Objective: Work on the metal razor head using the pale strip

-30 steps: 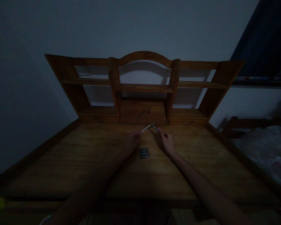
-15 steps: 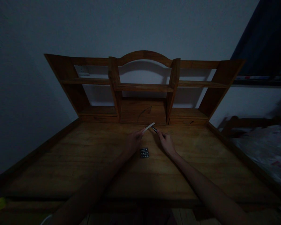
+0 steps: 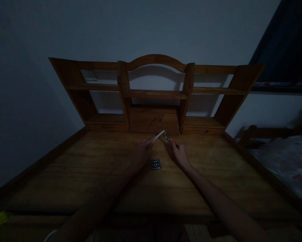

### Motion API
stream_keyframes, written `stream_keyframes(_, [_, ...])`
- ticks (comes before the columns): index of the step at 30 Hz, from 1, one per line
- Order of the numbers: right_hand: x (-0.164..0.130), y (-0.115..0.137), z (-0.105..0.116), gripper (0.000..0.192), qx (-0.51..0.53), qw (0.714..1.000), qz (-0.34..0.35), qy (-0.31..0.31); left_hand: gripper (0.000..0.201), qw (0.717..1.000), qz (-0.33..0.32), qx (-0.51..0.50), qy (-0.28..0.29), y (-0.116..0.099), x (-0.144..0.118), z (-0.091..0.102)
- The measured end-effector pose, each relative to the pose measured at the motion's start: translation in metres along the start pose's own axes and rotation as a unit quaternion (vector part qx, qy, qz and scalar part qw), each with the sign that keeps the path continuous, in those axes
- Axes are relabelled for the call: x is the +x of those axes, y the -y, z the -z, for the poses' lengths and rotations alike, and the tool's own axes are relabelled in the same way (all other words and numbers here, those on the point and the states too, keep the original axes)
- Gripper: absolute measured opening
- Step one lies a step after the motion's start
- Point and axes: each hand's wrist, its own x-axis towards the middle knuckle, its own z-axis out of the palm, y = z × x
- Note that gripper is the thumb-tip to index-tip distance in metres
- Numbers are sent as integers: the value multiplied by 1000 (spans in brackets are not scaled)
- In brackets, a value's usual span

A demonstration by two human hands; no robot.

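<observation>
My left hand (image 3: 142,150) is closed around the near end of a slim, pale, flat object (image 3: 159,134), too dark to name, which points up and to the right. Between the fingertips of my right hand (image 3: 180,154) is a small dark battery (image 3: 167,137) with a silvery end, tilted toward the pale object's tip. A narrow gap separates the two. Below and between my hands, three black batteries (image 3: 155,164) with white marks lie side by side on the wooden desk (image 3: 110,188).
A wooden shelf unit (image 3: 156,94) with compartments stands along the desk's back edge. Raised rims (image 3: 37,159) border the sides. At the right lies a pale, plastic-looking bundle (image 3: 289,161). Something yellow (image 3: 1,217) shows at the lower left. The room is dim.
The battery in my right hand has drawn slightly away from the pale object's tip, so more of its silvery end shows. The three batteries on the desk stay put.
</observation>
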Motion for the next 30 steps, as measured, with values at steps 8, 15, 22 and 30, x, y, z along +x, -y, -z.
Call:
stream_keyframes(8, [0,2,1,62,12,1000,-7,-7,42,1000,-14,-24,14,-4,0,0])
stream_keyframes(15, [-1,8,2,60,49,999,-8,-11,39,997,13,-73,11,17,6,0])
stream_keyframes(22, [2,3,4,60,20,1000,-6,-17,42,998,-42,-45,13,-3,3,-4])
stream_keyframes(30, [-1,6,2,57,26,999,20,-16,43,999,-34,-24,12,0,1,-6])
